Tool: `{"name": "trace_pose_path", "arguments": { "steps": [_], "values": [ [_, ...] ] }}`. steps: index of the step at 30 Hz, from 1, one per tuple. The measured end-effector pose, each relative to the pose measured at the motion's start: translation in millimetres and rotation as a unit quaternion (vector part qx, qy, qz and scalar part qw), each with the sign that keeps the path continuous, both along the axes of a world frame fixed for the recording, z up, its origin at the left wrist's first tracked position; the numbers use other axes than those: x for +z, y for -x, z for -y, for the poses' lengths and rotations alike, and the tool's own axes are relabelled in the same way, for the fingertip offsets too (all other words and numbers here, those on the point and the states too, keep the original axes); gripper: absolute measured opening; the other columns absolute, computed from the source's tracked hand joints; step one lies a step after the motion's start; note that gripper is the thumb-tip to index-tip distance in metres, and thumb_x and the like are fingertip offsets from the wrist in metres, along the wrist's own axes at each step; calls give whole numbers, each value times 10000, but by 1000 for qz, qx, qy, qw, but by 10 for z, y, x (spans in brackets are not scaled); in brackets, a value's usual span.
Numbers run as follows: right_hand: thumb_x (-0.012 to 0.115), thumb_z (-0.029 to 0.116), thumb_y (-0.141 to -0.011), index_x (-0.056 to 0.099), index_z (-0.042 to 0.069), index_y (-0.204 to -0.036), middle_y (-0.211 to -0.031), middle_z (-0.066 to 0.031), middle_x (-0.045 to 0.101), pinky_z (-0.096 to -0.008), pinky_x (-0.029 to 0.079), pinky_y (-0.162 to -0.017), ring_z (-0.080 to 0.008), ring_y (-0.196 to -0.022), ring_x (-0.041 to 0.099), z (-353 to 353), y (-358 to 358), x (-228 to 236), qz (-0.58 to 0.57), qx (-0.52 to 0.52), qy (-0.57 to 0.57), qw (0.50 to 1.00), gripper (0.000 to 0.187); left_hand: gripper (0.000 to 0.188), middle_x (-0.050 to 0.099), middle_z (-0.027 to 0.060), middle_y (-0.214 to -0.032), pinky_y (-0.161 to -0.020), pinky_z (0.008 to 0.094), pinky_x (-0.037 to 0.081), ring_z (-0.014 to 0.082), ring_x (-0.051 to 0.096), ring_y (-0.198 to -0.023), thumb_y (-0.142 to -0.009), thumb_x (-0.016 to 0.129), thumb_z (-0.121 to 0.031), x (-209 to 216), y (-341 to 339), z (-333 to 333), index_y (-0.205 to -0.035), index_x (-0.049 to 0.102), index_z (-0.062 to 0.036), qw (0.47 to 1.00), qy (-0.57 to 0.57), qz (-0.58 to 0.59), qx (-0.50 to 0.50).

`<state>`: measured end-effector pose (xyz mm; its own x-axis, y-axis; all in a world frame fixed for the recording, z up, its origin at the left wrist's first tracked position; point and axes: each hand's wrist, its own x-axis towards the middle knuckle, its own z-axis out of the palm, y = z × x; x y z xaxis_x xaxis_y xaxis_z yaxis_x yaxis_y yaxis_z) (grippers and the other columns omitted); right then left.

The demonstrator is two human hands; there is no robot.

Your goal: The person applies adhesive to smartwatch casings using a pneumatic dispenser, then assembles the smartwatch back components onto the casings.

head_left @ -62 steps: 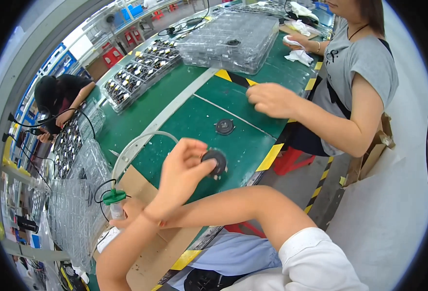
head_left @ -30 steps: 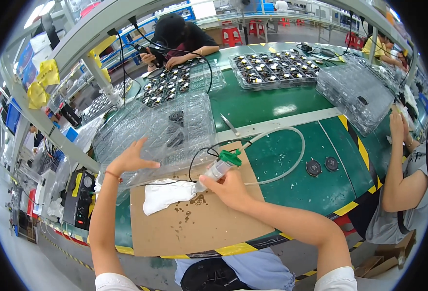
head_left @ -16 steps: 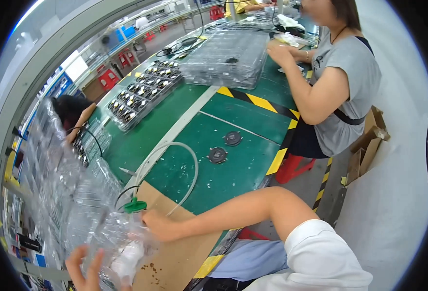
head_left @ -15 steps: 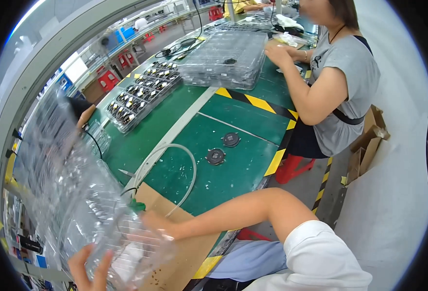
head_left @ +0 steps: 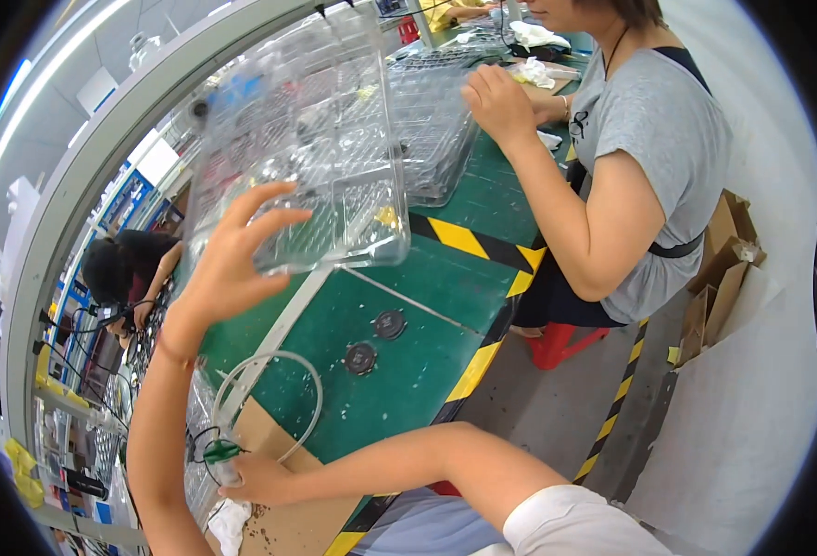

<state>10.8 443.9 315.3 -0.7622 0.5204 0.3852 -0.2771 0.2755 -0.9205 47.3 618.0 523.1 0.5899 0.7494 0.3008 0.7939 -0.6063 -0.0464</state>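
Observation:
My left hand [head_left: 232, 250] is raised, its fingers spread and curved, at the near side of a clear plastic tray [head_left: 371, 243]. The tray stands tilted over the bench; no finger plainly grips it. Low in the view, my right hand [head_left: 258, 479] is closed round a green-topped tool [head_left: 221, 451], whose lower part the fingers hide. A crumpled white cloth [head_left: 230, 524] lies just below that hand on the brown cardboard [head_left: 311, 519]. Two round black parts, one [head_left: 390, 324] farther and one [head_left: 360, 358] nearer, lie on the green bench top.
A stack of clear trays [head_left: 436, 176] stands behind the raised tray. A co-worker [head_left: 654, 185] in grey sits at the right, hands near the stack. A pale hose [head_left: 319, 394] loops across the bench. Black-and-yellow tape [head_left: 459, 236] marks its edges. A metal frame [head_left: 75, 176] arches at left.
The clear tray has moved from the lower left up and away, toward the stack. My left hand has risen with it and its fingers are spread. The right hand and green-topped tool are now uncovered.

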Motion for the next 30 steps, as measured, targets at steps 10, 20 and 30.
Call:
{"name": "trace_pose_path", "arguments": {
  "steps": [10, 20, 30],
  "values": [
    [566, 295, -761, 540, -8, -960, -924, -228, 587, -419, 436, -719, -348, -856, 566, 68, 232, -191, -164, 95, 95, 977, 364, 521, 408, 132, -1296, -997, 503, 266, 308, 395, -1189, -736, 593, -60, -953, -195, -1495, -1229, 433, -116, 997, -40, -42, 60],
    [621, 349, -747, 574, -6, -740, -627, -120, 572, -359, 412, -525, -240, -572, 538, -235, 2, 14, 26, 49, 49, 997, 358, 322, 601, 112, -994, -920, 411, 375, 267, 561, -938, -702, 520, -57, -195, 1404, -129, -1022, 557, -58, 954, -150, -195, 173],
    [669, 150, -753, 539, 11, -878, -758, -22, 583, -230, 443, -576, -72, -657, 545, -39, -110, 68, 9, 83, 103, 991, 228, 700, 341, 171, -1335, -1015, 391, 267, 326, 313, -1236, -698, 689, -354, -935, 2189, 3735, -1259, 397, -54, 833, 175, 103, 514]
  ]
}}
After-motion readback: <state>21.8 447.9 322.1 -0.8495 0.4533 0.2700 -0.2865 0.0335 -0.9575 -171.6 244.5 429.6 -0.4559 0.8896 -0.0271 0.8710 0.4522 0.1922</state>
